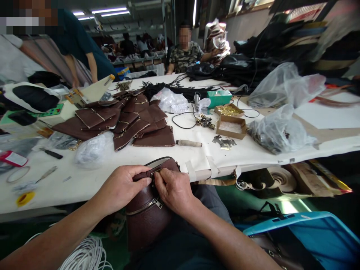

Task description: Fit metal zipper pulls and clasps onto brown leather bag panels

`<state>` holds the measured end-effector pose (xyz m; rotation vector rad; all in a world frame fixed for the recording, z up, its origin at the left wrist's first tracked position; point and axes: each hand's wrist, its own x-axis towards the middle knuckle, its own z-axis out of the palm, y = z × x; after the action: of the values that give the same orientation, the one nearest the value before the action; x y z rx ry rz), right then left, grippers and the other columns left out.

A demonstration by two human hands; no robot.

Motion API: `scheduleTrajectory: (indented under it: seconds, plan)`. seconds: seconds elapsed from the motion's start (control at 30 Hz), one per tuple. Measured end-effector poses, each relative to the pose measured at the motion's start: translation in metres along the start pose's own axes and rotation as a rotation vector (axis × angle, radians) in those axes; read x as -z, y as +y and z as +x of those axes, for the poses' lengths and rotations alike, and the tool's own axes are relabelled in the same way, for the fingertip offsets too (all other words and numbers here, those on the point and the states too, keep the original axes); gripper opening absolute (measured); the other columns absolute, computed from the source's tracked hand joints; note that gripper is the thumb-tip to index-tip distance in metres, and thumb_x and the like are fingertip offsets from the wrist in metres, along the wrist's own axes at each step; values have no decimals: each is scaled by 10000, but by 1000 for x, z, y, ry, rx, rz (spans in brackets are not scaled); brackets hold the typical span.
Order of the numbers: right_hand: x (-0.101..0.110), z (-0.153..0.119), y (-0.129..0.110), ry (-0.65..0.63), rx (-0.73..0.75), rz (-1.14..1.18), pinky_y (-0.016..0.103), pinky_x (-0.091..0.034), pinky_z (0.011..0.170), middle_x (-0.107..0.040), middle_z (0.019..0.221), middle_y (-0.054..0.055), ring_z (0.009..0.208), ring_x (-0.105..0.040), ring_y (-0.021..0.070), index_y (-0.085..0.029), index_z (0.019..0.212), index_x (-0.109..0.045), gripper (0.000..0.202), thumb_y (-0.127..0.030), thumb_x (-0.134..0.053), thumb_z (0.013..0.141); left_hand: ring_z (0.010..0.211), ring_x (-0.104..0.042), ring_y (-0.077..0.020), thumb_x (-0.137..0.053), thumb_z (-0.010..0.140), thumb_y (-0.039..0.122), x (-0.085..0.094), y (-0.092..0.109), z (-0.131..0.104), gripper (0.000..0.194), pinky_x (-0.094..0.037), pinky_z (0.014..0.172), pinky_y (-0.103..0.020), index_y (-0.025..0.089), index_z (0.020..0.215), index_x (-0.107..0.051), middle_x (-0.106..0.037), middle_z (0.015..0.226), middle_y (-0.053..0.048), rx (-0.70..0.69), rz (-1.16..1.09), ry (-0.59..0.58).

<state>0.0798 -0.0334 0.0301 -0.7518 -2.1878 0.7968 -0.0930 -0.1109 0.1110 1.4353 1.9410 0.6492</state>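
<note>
A dark brown leather bag with a brass-toned zipper rests on my lap against the table's front edge. Its rim faces up and shows a pale lining. My left hand pinches the bag's upper edge between thumb and fingers. Right beside it, my right hand is closed at the same edge, over a small metal fitting that shows only in part. Whether a separate small piece sits in those right fingers is hidden. The zipper pull hangs just below the right hand.
Brown leather pieces lie piled on the white table. Behind the bag are a wooden-handled tool, metal plates, small cardboard boxes and plastic bags. A blue crate stands at lower right. Other people work beyond the table.
</note>
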Motion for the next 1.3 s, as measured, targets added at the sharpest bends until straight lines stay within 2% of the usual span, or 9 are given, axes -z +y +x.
scheduleTrajectory:
  seconds: [0.13,0.3,0.53,0.63,0.77,0.93,1.13,1.2,1.3]
  plan:
    - [0,0,2,71,-20,133,292,-339,631,-644,696,11,634,-555,139,-221,726,-563,353,-356,-559,1052,1093,-775,-286,-706,889,417,0,2,-2,392,-583,986,-348,222,1211,-816,-839,1187,-28,1,27,36]
    - [-5,3,-4,236,-110,497,289,-488,772,-716,874,25,813,-648,177,-226,857,-676,181,-373,-736,943,980,-802,-271,-698,911,437,0,6,-13,339,-628,893,-319,241,1153,-832,-857,1097,-13,-72,191,174]
    - [-6,7,-32,57,-347,1181,304,-527,759,-690,835,4,782,-631,174,-209,905,-691,332,-483,-854,812,932,-797,-231,-533,1053,260,7,10,-37,313,-600,831,-331,192,1235,-778,-827,1126,-76,-555,799,469]
    - [-12,2,-39,49,-340,1387,321,-543,857,-714,931,6,870,-669,182,-229,1023,-676,423,-463,-911,761,899,-793,-222,-500,1060,164,2,16,-43,312,-566,727,-325,166,1241,-755,-821,1094,-87,-617,1024,526]
    - [-26,-9,-35,148,-393,1531,338,-563,905,-721,1029,19,917,-696,191,-248,1071,-668,513,-428,-965,693,841,-780,-248,-535,1036,166,-20,23,-50,323,-555,709,-351,138,1314,-699,-817,1039,-113,-610,1136,580]
    - [-33,-28,-22,212,-547,1534,335,-564,867,-722,960,14,870,-682,194,-233,1085,-701,517,-405,-962,674,833,-771,-301,-610,968,219,-56,30,-53,649,-564,706,-379,112,1590,-461,-808,1021,-152,-497,1164,369]
    - [-30,-47,-4,300,-662,1574,272,-493,700,-632,733,-26,716,-583,152,-187,827,-670,333,-395,-909,724,844,-756,-355,-703,870,165,-91,51,-40,667,-580,773,-449,80,1522,-590,-801,949,-198,-488,1412,19]
    - [-26,-53,5,269,-629,1567,279,-495,703,-659,736,-17,711,-597,158,-180,844,-693,323,-381,-912,717,899,-747,-392,-795,852,335,-91,63,-32,728,-567,927,-546,29,1488,-614,-797,938,-219,-610,1413,-77]
    - [-21,-64,24,248,-627,1547,281,-497,712,-711,775,3,712,-627,162,-165,924,-742,321,-360,-902,725,1006,-729,-382,-814,799,655,-77,76,-13,752,-350,1238,-624,94,1296,-752,-803,973,-177,-820,1257,-215]
